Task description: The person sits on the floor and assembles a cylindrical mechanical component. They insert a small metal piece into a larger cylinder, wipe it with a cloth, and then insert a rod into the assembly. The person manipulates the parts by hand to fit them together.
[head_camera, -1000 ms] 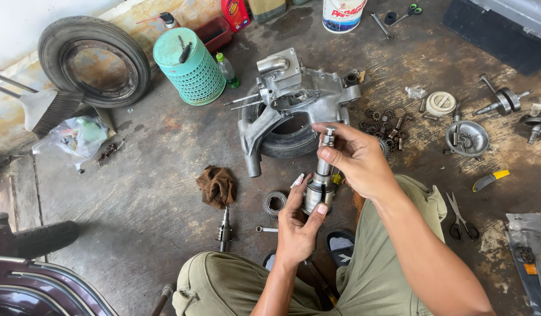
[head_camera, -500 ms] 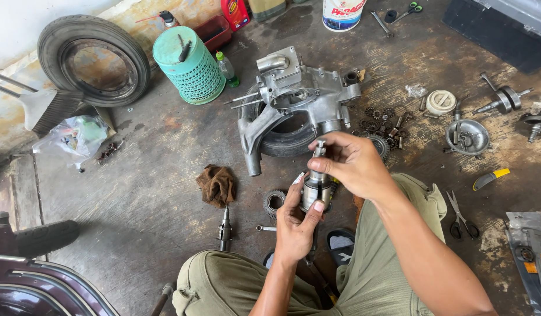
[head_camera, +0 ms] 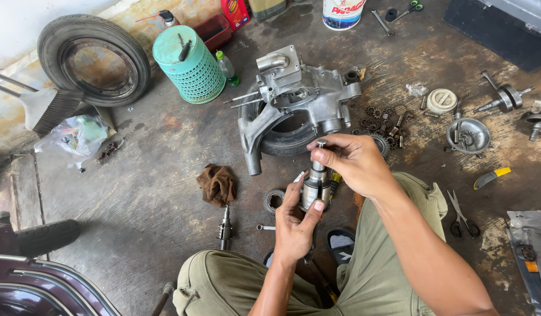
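Observation:
My left hand (head_camera: pixel 296 219) grips a short metal cylinder part (head_camera: pixel 315 187) from below, held upright over my knees. A thin shaft (head_camera: pixel 319 165) stands up out of the cylinder, and my right hand (head_camera: pixel 349 161) pinches its top end from above with fingers closed around it. Just beyond my hands, an aluminium engine casing (head_camera: pixel 299 93) rests on a small black tyre (head_camera: pixel 285 137) on the concrete floor.
A brown rag (head_camera: pixel 216 184), a gear (head_camera: pixel 274 201) and a metal shaft (head_camera: pixel 225 225) lie left of my hands. Small gears (head_camera: pixel 378 117), a bowl of parts (head_camera: pixel 468 136), a crankshaft (head_camera: pixel 504 96) and scissors (head_camera: pixel 460 216) lie to the right. A tyre (head_camera: pixel 95 58) and teal basket (head_camera: pixel 188 64) stand far left.
My right hand has slid down a little toward the cylinder, pushing the shaft lower into it. My left hand keeps the cylinder in the same place.

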